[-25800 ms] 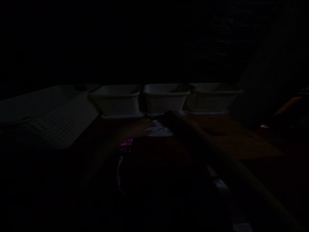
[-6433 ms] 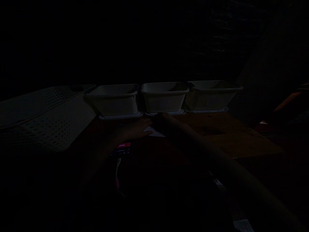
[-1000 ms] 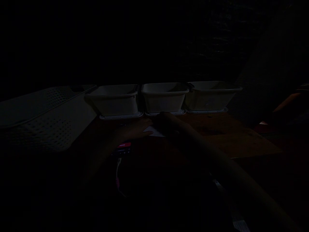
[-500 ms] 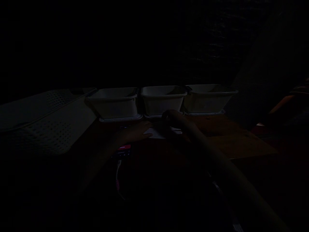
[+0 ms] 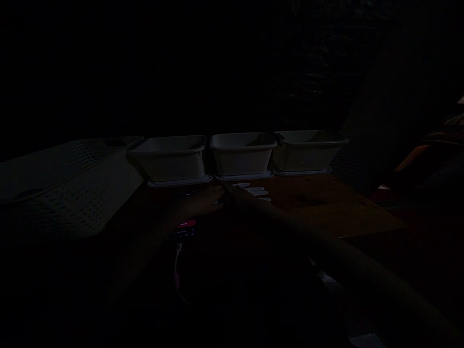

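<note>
The scene is very dark. My left hand [image 5: 201, 204] lies low on the brown table [image 5: 337, 208] with its fingers stretched toward a small white sheet, of which only a sliver shows. My right hand [image 5: 235, 193] reaches in from the lower right and sits just past the left fingertips; its fingers are too dark to read. A few small white strips [image 5: 255, 191] lie on the table just beyond it, in front of the middle white tub [image 5: 241, 153].
Three white tubs stand in a row at the table's back: left tub [image 5: 170, 157], middle, right tub [image 5: 306, 150]. A perforated white crate [image 5: 72, 193] lies at the left. A phone with a red screen [image 5: 186, 224] and its cable [image 5: 177, 263] sit near my left wrist. Another person's arm [image 5: 416, 157] shows at the far right.
My right hand has slid left and down from in front of the middle tub onto the white sheet, uncovering small white strips. The view has tilted slightly; my left hand has stayed put.
</note>
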The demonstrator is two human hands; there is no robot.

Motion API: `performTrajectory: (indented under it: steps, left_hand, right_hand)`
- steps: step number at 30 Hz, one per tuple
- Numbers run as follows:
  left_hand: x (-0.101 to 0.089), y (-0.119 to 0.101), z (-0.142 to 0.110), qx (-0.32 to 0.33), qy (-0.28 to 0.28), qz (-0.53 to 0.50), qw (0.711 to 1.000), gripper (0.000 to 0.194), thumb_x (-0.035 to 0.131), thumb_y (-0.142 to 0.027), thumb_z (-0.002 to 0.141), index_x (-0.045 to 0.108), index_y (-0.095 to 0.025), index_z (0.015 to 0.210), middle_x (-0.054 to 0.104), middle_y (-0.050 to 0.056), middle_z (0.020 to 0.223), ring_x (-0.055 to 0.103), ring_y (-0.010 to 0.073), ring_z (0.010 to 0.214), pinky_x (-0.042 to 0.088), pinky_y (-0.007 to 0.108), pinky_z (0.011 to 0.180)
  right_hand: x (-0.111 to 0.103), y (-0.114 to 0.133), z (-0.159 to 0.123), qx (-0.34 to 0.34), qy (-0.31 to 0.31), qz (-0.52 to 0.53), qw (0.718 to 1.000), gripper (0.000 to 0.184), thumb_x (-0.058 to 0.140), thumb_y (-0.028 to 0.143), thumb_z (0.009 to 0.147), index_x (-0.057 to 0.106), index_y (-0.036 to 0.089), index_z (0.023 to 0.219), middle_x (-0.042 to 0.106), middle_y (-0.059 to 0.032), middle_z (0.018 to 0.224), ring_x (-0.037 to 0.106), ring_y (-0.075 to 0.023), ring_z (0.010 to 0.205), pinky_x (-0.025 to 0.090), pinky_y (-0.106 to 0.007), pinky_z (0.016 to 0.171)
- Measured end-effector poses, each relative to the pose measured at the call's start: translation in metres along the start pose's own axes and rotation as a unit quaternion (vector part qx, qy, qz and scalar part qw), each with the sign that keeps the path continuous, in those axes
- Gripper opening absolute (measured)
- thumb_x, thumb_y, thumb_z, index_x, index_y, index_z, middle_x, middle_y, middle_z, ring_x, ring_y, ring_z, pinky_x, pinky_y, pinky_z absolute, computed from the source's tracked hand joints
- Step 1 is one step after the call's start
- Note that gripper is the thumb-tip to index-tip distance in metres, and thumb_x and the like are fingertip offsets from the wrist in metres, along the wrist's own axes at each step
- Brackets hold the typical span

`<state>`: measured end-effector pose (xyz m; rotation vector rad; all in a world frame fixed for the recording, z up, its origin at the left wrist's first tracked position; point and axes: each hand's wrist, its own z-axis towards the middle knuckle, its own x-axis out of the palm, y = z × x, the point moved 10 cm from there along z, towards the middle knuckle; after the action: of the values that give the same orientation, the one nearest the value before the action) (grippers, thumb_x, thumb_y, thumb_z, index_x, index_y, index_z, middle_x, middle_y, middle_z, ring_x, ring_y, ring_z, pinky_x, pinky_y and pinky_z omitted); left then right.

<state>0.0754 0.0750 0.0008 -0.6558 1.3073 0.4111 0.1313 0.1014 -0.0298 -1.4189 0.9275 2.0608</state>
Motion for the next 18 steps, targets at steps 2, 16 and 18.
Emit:
performTrajectory:
  steps: [2,16,18]
  left_hand:
    - [0.002,0.003,0.002,-0.002,-0.001,-0.008,1.000,0.033,0.056,-0.017,0.096,0.059,-0.018,0.129,0.058,0.012,0.143,0.057,0.0230,0.130,0.043,0.037,0.112]
    - [0.007,0.005,0.006,0.005,0.005,0.121,0.993,0.035,0.052,-0.032,0.102,0.059,-0.014,0.130,0.059,0.017,0.144,0.056,0.0262,0.132,0.042,0.038,0.111]
    - [0.006,0.005,0.006,-0.011,0.012,0.130,0.991,0.035,0.051,-0.032,0.102,0.060,-0.014,0.130,0.060,0.016,0.143,0.057,0.0257,0.131,0.042,0.037,0.111]
  right_hand:
    - [0.001,0.004,-0.004,-0.012,0.031,-0.045,0.998,0.055,0.043,0.023,0.104,0.039,0.009,0.157,0.031,-0.0240,0.166,0.035,-0.0285,0.154,0.031,-0.051,0.123]
    - [-0.037,-0.014,-0.059,0.004,0.011,-0.145,0.989,0.047,0.043,0.027,0.105,0.053,0.020,0.150,0.043,-0.0148,0.162,0.037,-0.0298,0.152,0.034,-0.057,0.121]
    - [-0.045,-0.027,-0.068,0.017,-0.001,-0.151,0.988,0.048,0.047,0.027,0.103,0.054,0.019,0.150,0.046,-0.0176,0.159,0.041,-0.0317,0.150,0.037,-0.058,0.119]
